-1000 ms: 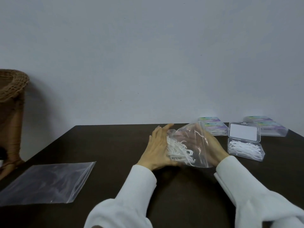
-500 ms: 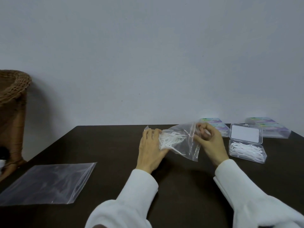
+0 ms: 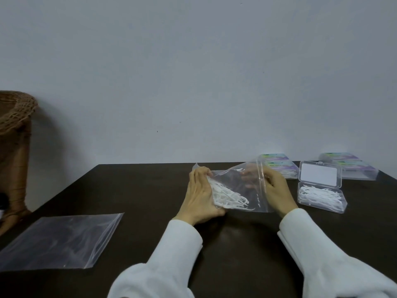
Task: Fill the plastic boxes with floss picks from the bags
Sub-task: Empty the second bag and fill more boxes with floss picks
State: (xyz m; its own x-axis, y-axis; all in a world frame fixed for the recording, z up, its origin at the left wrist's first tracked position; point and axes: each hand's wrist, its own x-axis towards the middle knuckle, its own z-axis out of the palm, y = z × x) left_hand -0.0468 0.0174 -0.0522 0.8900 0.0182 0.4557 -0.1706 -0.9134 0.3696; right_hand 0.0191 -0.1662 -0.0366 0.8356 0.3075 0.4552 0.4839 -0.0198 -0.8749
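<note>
A clear zip bag (image 3: 238,186) lies between my hands just above the dark table (image 3: 139,190). White floss picks (image 3: 227,197) are bunched in its left end. My left hand (image 3: 200,196) grips that closed end around the picks. My right hand (image 3: 276,190) pinches the zip edge at the bag's right end, with fingers seen through the plastic. To the right stands an open clear plastic box (image 3: 321,197) with floss picks lying in it and its lid (image 3: 319,174) raised behind.
Closed labelled plastic boxes sit at the back: one pair (image 3: 279,165) behind the bag, another pair (image 3: 349,166) at the far right. An empty flat zip bag (image 3: 58,239) lies at the front left. A wicker basket (image 3: 15,134) stands beyond the table's left edge.
The bag was turned and stretched out flat between my hands. My right hand shifted from under the bag to its zip edge. The picks slid toward my left hand.
</note>
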